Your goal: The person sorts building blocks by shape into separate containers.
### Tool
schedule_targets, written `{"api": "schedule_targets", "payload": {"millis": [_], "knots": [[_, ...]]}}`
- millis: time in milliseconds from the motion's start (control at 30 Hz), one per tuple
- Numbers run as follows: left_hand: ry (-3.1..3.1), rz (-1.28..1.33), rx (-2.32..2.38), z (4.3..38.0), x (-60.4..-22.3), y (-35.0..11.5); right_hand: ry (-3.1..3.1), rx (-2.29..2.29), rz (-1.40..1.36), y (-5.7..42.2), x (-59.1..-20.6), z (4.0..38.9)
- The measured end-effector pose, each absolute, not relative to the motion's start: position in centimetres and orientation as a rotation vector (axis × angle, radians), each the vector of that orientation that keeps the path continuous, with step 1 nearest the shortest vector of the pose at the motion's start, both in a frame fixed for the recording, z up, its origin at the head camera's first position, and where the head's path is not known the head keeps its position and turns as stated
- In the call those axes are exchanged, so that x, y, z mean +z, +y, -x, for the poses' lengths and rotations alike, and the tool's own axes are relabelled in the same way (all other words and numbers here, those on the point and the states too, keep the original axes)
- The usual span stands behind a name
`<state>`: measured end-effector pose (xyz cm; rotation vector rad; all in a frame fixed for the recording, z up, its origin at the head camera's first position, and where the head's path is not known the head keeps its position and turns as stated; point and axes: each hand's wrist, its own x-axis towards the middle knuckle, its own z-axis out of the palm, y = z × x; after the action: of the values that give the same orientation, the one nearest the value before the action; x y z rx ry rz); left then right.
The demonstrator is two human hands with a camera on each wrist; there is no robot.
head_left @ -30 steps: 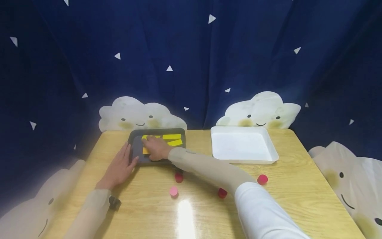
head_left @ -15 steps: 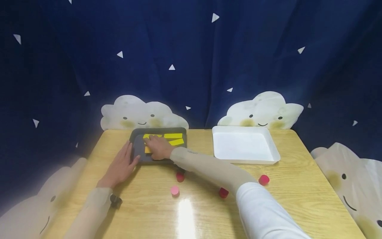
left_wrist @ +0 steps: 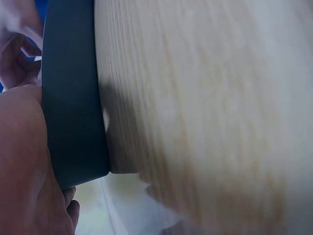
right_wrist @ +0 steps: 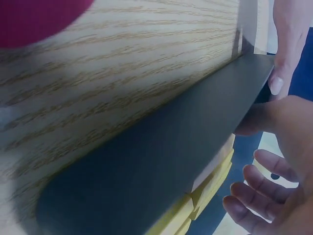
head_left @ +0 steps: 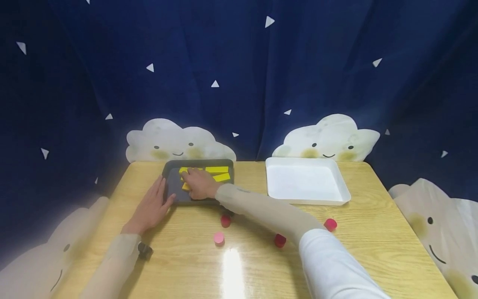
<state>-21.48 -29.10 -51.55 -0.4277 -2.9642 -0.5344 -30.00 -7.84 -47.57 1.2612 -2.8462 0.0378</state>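
Note:
A shallow dark grey tray stands at the left back of the table, with flat yellow blocks and an orange-yellow block inside. My left hand rests against its near left corner, fingers fairly straight along the side and thumb at the front rim. Inside the tray, my right hand reaches over the blocks. In the right wrist view, its fingers are loosely bent and spaced apart, with no block visible between them. The tray's front wall hides most of the blocks and part of the right thumb there.
A white tray stands at the right back. Between the trays and the near edge lie a pink cylinder and red pieces, one under the right forearm, others farther right. A dark curtain hangs behind.
The orange-yellow block under my right hand has turned to a slant. My right hand has shifted slightly; my left hand keeps its place on the tray.

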Motion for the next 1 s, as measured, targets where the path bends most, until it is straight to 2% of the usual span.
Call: {"api": "schedule_targets", "payload": {"millis": [433, 1000], "knots": [[-2.985, 0.412, -0.542, 21.4, -51.6, -29.0, -2.823, 0.078, -1.257, -5.7, -45.8, 29.3], [-2.958, 0.424, -0.556, 21.3, -51.7, -28.9, -2.773, 0.258, -1.257, -0.5, -44.1, 28.1]]}}
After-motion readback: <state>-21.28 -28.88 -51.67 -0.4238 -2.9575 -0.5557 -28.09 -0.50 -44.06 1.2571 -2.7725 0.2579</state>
